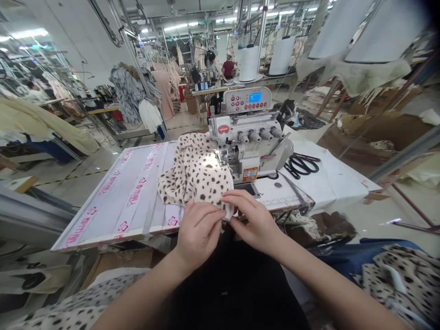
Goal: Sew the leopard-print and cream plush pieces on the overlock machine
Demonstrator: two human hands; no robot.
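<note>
left hand [199,233] and right hand [252,224], grip closed on the edge of spotted fabric [194,172] (overlock machine [247,133] just beyond)

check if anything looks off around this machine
The spotted fabric is bunched in folds at the presser foot of the overlock machine rather than lying flat, its edge pinched by the left hand and right hand. Nothing looks damaged.

Sewing table [330,178] with overlock machine [249,133], scissors [302,159]

Cream leopard-spotted fabric [195,172], loosely bunched in folds on the sewing table [117,197], against the overlock machine [247,133]
</note>
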